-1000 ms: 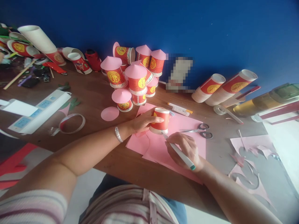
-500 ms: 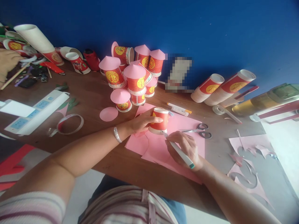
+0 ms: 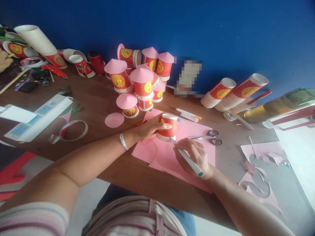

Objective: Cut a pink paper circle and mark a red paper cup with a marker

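My left hand (image 3: 155, 127) is wrapped round a red and white paper cup (image 3: 170, 126), which stands upside down over pink paper (image 3: 142, 152). In my right hand (image 3: 195, 154) is a white marker (image 3: 189, 162) with a green end; its tip is at the cup's lower white rim. Whether the tip touches the rim I cannot tell. Scissors (image 3: 212, 137) with dark handles lie on the paper just right of the cup. Behind it are an orange-ended pen (image 3: 198, 117) and a white tube (image 3: 188, 116).
Several red cups with pink cone tops (image 3: 141, 76) stand behind my left hand, near a pink paper disc (image 3: 114, 120). Cup stacks (image 3: 222, 92) lean at the right by a tape roll (image 3: 230, 115). A power strip (image 3: 44, 114) and another person's hand (image 3: 4, 60) are at the left.
The other person's hand at the far left has drawn back, uncovering more of the tape roll there. My hands, the cup and the marker hold almost the same position.
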A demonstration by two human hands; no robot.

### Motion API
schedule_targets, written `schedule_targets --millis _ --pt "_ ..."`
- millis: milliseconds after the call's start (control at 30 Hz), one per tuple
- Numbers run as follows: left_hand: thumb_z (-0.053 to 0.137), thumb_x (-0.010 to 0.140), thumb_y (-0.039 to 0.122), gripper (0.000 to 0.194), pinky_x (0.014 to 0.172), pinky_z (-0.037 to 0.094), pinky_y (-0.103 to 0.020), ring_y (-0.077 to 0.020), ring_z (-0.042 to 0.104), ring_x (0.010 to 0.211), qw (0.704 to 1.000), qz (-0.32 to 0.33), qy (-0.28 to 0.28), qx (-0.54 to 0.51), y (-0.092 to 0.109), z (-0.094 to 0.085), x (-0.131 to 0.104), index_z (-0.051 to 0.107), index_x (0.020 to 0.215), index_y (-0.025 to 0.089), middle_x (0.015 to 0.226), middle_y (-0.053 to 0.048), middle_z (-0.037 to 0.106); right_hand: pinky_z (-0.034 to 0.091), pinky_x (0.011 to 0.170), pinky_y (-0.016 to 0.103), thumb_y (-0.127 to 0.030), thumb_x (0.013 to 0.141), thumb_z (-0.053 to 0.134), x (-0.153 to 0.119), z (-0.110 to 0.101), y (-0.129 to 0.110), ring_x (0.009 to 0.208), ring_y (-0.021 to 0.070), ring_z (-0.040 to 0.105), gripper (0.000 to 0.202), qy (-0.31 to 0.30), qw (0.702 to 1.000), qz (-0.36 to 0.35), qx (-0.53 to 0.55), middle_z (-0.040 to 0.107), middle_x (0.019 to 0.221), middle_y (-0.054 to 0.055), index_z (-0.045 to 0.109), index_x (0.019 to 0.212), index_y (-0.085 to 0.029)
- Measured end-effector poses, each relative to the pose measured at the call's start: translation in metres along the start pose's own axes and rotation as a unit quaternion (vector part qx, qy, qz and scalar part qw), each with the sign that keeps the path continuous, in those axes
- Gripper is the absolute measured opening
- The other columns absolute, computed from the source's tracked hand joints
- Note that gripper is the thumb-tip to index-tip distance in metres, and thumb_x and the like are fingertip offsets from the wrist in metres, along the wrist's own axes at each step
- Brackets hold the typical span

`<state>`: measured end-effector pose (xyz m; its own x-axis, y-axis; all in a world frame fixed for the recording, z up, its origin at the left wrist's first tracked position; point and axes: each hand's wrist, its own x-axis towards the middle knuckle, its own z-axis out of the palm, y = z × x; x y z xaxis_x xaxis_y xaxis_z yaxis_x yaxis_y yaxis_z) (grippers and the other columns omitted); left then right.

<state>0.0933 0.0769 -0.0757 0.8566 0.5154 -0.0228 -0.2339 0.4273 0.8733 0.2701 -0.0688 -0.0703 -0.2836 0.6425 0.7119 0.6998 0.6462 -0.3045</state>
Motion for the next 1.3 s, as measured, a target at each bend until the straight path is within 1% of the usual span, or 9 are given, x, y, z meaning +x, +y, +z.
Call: schedule_targets --millis 267,467,633,867,1100,1300 --pt "0.085 0.081 0.031 0.036 0.082 0.054 -0.031 -0.0197 0.066 0.092 1.000 -0.001 -0.002 -0.002 -0.0032 -0.0029 0.0011 0.071 0.110 0.014 0.103 -0.009 0.072 0.053 0.060 0.025 -0.005 0.096 0.064 0.0012 -0.0014 -0.0010 0.065 0.0142 0.066 0.020 -0.006 1.000 0.002 0.001 0.069 0.081 0.001 0.060 0.108 -0.021" --pt "0.085 0.080 0.031 0.037 0.083 0.053 -0.032 -0.0200 0.066 0.092 1.000 -0.002 0.001 -0.002 -0.0027 -0.0009 0.0003 0.071 0.110 0.014 0.102 -0.009 0.072 0.054 0.060 0.025 -0.005 0.095 0.065 0.0007 -0.0007 -0.0012 0.065 0.0144 0.067 0.021 -0.002 1.000 0.002 -0.005 0.070 0.082 0.001 0.060 0.107 -0.021" --pt "0.083 0.082 0.032 0.043 0.083 0.053 -0.032 -0.0210 0.065 0.095 1.000 -0.009 0.002 0.004 -0.0001 0.0008 -0.0021 0.072 0.119 0.015 0.105 -0.010 0.072 0.053 0.059 0.025 -0.004 0.095 0.065 0.0023 -0.0010 -0.0023 0.064 0.0141 0.067 0.022 0.000 1.000 -0.005 -0.010 0.071 0.080 0.000 0.060 0.108 -0.022" --pt "0.082 0.082 0.031 0.039 0.085 0.052 -0.032 -0.0204 0.065 0.093 1.000 0.000 0.001 0.008 0.0023 0.0027 -0.0024 0.072 0.116 0.014 0.103 -0.009 0.072 0.052 0.057 0.025 -0.004 0.096 0.063 0.0038 -0.0019 -0.0032 0.062 0.0136 0.065 0.022 -0.008 1.000 -0.005 0.001 0.069 0.079 -0.001 0.060 0.109 -0.023" --pt "0.084 0.079 0.032 0.044 0.084 0.052 -0.032 -0.0209 0.064 0.095 1.000 -0.006 -0.001 0.009 0.0017 0.0006 -0.0005 0.072 0.118 0.014 0.103 -0.009 0.071 0.054 0.059 0.025 -0.005 0.096 0.065 0.0023 -0.0014 -0.0014 0.065 0.0139 0.067 0.021 -0.001 1.000 -0.008 -0.013 0.070 0.081 0.001 0.060 0.109 -0.022" --pt "0.083 0.080 0.033 0.040 0.082 0.053 -0.031 -0.0205 0.064 0.093 1.000 -0.003 -0.001 0.008 0.0028 0.0035 -0.0009 0.073 0.114 0.014 0.101 -0.010 0.072 0.052 0.059 0.026 -0.004 0.095 0.063 0.0006 -0.0012 -0.0013 0.063 0.0138 0.065 0.023 -0.012 1.000 -0.004 0.008 0.069 0.080 0.000 0.060 0.109 -0.022"
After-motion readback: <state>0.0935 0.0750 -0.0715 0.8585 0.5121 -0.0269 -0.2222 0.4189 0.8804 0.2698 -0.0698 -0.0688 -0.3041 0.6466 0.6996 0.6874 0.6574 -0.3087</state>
